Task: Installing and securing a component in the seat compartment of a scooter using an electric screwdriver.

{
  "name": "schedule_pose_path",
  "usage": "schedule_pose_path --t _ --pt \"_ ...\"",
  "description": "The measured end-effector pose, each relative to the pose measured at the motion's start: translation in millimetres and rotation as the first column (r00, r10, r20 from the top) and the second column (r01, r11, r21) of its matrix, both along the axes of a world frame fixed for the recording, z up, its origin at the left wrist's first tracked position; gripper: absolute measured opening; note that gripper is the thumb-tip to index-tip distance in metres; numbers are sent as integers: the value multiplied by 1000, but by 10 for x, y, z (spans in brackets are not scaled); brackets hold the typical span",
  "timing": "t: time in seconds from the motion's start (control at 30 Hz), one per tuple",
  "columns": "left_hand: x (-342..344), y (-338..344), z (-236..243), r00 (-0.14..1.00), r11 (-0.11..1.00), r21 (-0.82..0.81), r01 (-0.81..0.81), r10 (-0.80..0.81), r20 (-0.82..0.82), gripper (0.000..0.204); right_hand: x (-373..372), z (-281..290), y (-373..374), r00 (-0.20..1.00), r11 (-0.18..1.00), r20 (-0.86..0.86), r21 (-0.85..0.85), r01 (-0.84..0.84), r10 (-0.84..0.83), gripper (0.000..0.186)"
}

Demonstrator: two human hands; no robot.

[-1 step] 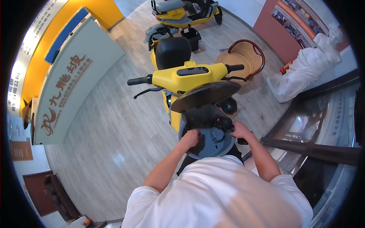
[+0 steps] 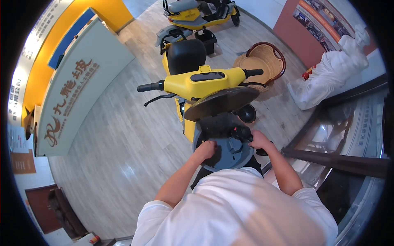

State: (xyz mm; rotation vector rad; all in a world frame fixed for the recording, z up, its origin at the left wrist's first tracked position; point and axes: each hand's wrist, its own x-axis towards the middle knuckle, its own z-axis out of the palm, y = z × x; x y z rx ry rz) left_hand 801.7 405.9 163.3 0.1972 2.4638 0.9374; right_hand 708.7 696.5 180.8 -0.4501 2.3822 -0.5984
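Note:
A yellow scooter [image 2: 176, 85] stands in front of me with its handlebars across the middle of the view. Below them a dark oval panel [image 2: 221, 103] sits tilted over a rounded blue-grey shell [image 2: 243, 159], which lies nearest my body. My right hand [image 2: 260, 140] is closed around the handle of a black cordless drill [image 2: 243, 133] with a red detail, held over the shell's right side. At the left inside of the shell, my left hand [image 2: 207, 149] has its fingers curled together; whatever they pinch is hidden.
A wicker basket chair [image 2: 257, 67] with a brown rim stands right of the scooter. Another yellow scooter [image 2: 191, 16] and a black crate [image 2: 206, 41] are behind it. A pale curved counter [image 2: 94, 82] is at the left. White-wrapped objects [image 2: 332, 76] and a dark-framed glass panel [image 2: 336, 160] are at the right.

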Motion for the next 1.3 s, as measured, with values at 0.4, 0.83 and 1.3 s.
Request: schedule_pose_path --t 0.4,0.83,1.3 --pt "135 237 -208 858 828 -240 506 -457 234 21 32 -34 -28 1000 1000 -14 -6 9 -9 38" --pt "205 282 -184 773 751 -196 630 -585 246 22 59 -46 -32 999 999 -31 27 19 -18 39" --pt "219 262 -406 782 768 -177 616 -568 258 23 115 -55 -17 998 996 27 75 52 -54 38"
